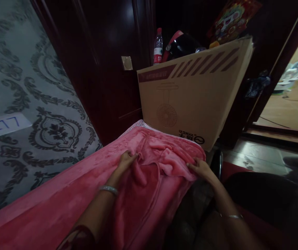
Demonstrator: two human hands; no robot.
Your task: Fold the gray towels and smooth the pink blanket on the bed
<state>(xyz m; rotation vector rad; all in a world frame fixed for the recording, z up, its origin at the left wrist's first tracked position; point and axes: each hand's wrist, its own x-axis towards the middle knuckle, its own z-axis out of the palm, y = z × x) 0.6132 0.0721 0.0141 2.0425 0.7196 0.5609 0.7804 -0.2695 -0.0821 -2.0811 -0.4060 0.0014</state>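
Note:
A pink plush cloth with a piped edge lies bunched over a long surface spread with a pink plush cover. Whether it is a garment or a blanket I cannot tell. My left hand pinches a fold at the cloth's left side, the fingers closed on the fabric. On the right, my right hand grips the cloth near the surface's right edge, thumb and fingers closed. Between the two hands the fabric is crumpled in several soft folds. Each wrist has a bracelet on it.
Beyond the far end stands a large cardboard box, with a red-capped bottle and a black shiny object on top. A patterned wall runs along the left. At the right are a dark seat and an open doorway.

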